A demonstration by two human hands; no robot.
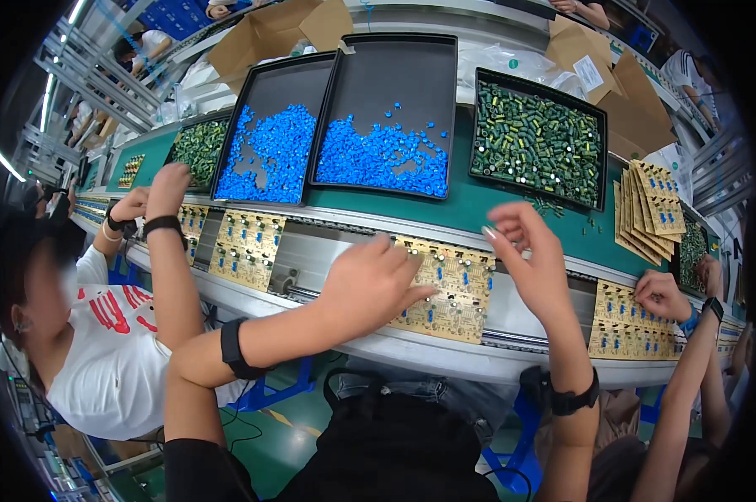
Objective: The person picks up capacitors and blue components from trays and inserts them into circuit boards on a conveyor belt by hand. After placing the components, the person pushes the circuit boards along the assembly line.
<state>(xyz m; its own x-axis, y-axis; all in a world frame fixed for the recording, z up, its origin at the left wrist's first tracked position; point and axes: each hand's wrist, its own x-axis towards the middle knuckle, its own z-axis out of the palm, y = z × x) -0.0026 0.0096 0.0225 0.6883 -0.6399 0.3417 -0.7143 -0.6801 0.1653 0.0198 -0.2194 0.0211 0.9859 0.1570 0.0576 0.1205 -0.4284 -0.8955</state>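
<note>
My left hand (368,280) is over a tan circuit board (457,305) on the conveyor. Its fingers are curled in and the thumb points right; whatever it holds, if anything, is hidden. Small blue and dark green parts stand upright on that board. My right hand (530,255) is raised at the board's right edge, below a black tray of green cylindrical capacitors (537,138). Its thumb and fingers are bent but apart, with nothing visible between them. Both of my wrists wear black bands.
Two black trays of blue disc-shaped parts (382,159) stand on the green bench, left of the capacitors. Stacked boards (650,209) lean at the right. Co-workers' hands reach in at the left (167,188) and right (662,294). Another board (248,251) lies on the conveyor.
</note>
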